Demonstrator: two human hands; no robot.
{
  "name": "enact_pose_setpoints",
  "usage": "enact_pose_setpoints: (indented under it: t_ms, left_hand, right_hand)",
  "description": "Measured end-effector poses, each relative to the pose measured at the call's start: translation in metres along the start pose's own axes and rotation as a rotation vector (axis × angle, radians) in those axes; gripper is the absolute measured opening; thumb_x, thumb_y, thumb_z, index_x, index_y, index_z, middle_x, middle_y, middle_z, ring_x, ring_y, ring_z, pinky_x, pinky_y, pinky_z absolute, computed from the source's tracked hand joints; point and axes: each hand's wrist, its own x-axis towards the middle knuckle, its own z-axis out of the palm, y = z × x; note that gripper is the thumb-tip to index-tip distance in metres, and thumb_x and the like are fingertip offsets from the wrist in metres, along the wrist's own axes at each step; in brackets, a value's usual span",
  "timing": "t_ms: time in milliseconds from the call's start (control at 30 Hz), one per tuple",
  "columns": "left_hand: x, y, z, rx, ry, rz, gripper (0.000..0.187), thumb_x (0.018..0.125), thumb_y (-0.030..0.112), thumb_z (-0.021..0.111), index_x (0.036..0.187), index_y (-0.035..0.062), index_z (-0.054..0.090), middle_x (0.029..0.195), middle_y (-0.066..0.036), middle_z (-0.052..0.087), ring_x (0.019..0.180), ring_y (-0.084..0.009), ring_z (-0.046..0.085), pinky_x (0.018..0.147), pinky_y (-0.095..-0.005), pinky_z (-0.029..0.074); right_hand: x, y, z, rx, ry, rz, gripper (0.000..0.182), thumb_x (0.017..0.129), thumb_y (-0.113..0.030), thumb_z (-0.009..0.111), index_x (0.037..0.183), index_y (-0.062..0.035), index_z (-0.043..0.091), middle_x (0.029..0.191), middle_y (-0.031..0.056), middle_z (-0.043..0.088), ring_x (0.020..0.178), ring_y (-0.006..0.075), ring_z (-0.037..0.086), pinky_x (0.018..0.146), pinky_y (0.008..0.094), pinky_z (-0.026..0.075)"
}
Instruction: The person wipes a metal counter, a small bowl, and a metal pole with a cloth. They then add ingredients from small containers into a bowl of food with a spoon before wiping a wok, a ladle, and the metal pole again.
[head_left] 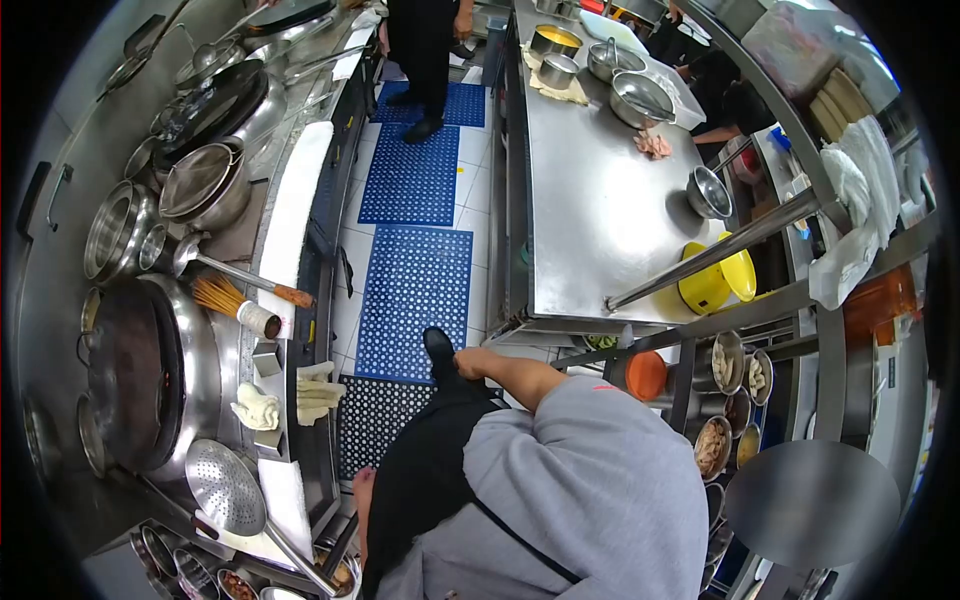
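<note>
My right hand [468, 363] hangs low beside the black apron [420, 470]; its fingers are mostly hidden, and nothing can be made out in it. My left hand [363, 488] shows only in part, between the apron and the stove counter's front edge. Nearest to it, folded cloths [318, 393] hang over that edge. A large perforated skimmer [226, 488] rests on the counter, its handle towards me. Beyond the cloths lie a crumpled white cloth [256, 408], a bamboo brush [235, 303] and a ladle [240, 268] with a wooden handle.
Woks [135, 375] and strainers [195, 180] line the stove at left. A steel table [590, 210] at right bears bowls [641, 100] and a yellow container [718, 272]. Blue mats [412, 290] cover the aisle, where another person [420, 60] stands. Food pans [713, 445] stand at lower right.
</note>
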Motion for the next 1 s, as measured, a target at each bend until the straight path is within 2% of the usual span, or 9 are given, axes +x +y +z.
enact_pose_setpoints:
  t_ms: [233, 467, 533, 567, 600, 667, 800, 833, 1000]
  left_hand:
    - [0.023, 0.024, 0.044, -0.138, -0.158, 0.095, 0.034, 0.088, 0.026, 0.066, 0.106, -0.0021, 0.068, 0.090, -0.014, 0.070, 0.084, -0.0242, 0.069, 0.073, -0.0370, 0.052]
    - [-0.024, -0.029, 0.021, 0.206, -0.040, -0.037, 0.032, 0.088, 0.027, 0.065, 0.099, -0.0021, 0.070, 0.080, -0.014, 0.068, 0.080, -0.0211, 0.068, 0.070, -0.0369, 0.052]
    - [-0.079, 0.056, -0.016, -0.021, 0.007, -0.118, 0.026, 0.085, 0.025, 0.063, 0.082, 0.0001, 0.069, 0.077, -0.019, 0.068, 0.076, -0.0309, 0.069, 0.068, -0.0432, 0.053]
    - [-0.080, 0.067, -0.027, 0.193, -0.122, -0.165, 0.017, 0.082, 0.019, 0.065, 0.083, 0.0029, 0.071, 0.089, -0.017, 0.070, 0.075, -0.0342, 0.068, 0.068, -0.0435, 0.054]
    - [-0.067, 0.011, -0.017, 0.659, -0.131, 0.389, 0.011, 0.080, 0.015, 0.067, 0.081, 0.0052, 0.072, 0.088, -0.014, 0.071, 0.072, -0.0325, 0.068, 0.067, -0.0423, 0.054]
    - [-0.075, 0.092, -0.030, -0.295, -0.020, -0.353, 0.009, 0.083, 0.011, 0.069, 0.080, 0.0026, 0.070, 0.063, -0.002, 0.063, 0.051, -0.0112, 0.056, 0.048, -0.0279, 0.046]
    - [-0.058, 0.164, -0.044, -0.425, -0.068, -0.174, 0.014, 0.086, 0.004, 0.063, 0.099, 0.0035, 0.067, 0.064, 0.005, 0.053, 0.055, -0.0069, 0.050, 0.048, -0.0253, 0.041]
    - [-0.064, 0.213, -0.067, -0.275, -0.104, -0.125, 0.023, 0.085, 0.002, 0.061, 0.107, 0.0031, 0.067, 0.072, 0.003, 0.057, 0.063, -0.0076, 0.053, 0.057, -0.0239, 0.046]
    - [-0.045, 0.325, -0.132, -0.510, -0.098, 0.175, 0.027, 0.090, 0.002, 0.061, 0.117, 0.0012, 0.064, 0.095, -0.002, 0.063, 0.087, -0.0094, 0.058, 0.080, -0.0246, 0.050]
  right_hand:
    - [0.027, -0.015, 0.005, 0.012, -0.005, -0.039, 0.032, 0.081, -0.022, 0.058, 0.107, -0.0090, 0.072, 0.106, 0.0186, 0.070, 0.103, 0.0365, 0.066, 0.088, 0.0449, 0.052]
    - [0.027, 0.001, 0.016, -0.127, 0.060, -0.078, 0.032, 0.082, -0.033, 0.058, 0.101, -0.0129, 0.073, 0.098, 0.0190, 0.070, 0.095, 0.0375, 0.068, 0.081, 0.0499, 0.053]
    - [0.015, 0.005, 0.009, -0.089, 0.082, -0.099, 0.034, 0.086, -0.035, 0.056, 0.104, -0.0124, 0.073, 0.101, 0.0203, 0.070, 0.097, 0.0379, 0.067, 0.083, 0.0501, 0.053]
    - [0.009, 0.002, 0.002, -0.091, 0.073, -0.090, 0.036, 0.086, -0.035, 0.056, 0.103, -0.0087, 0.073, 0.103, 0.0211, 0.070, 0.098, 0.0388, 0.066, 0.084, 0.0506, 0.052]
    - [0.011, 0.002, 0.000, -0.060, 0.110, -0.084, 0.037, 0.086, -0.036, 0.056, 0.102, -0.0067, 0.072, 0.104, 0.0220, 0.069, 0.099, 0.0382, 0.066, 0.085, 0.0494, 0.052]
    - [0.021, 0.012, 0.008, 0.065, 0.178, -0.048, 0.038, 0.088, -0.037, 0.058, 0.103, -0.0049, 0.072, 0.100, 0.0207, 0.070, 0.094, 0.0363, 0.068, 0.082, 0.0475, 0.053]
    - [0.045, -0.019, -0.031, 0.377, -0.080, 0.167, 0.032, 0.091, -0.033, 0.062, 0.111, -0.0103, 0.070, 0.087, 0.0083, 0.071, 0.077, 0.0291, 0.068, 0.069, 0.0450, 0.055]
    - [0.056, -0.026, -0.041, 0.370, -0.108, 0.109, 0.029, 0.091, -0.028, 0.063, 0.115, -0.0128, 0.068, 0.081, 0.0020, 0.066, 0.068, 0.0210, 0.063, 0.060, 0.0404, 0.054]
    - [0.117, -0.090, -0.094, 0.657, -0.139, 0.046, 0.021, 0.091, -0.020, 0.061, 0.109, -0.0085, 0.064, 0.079, 0.0045, 0.064, 0.063, 0.0158, 0.060, 0.055, 0.0342, 0.052]
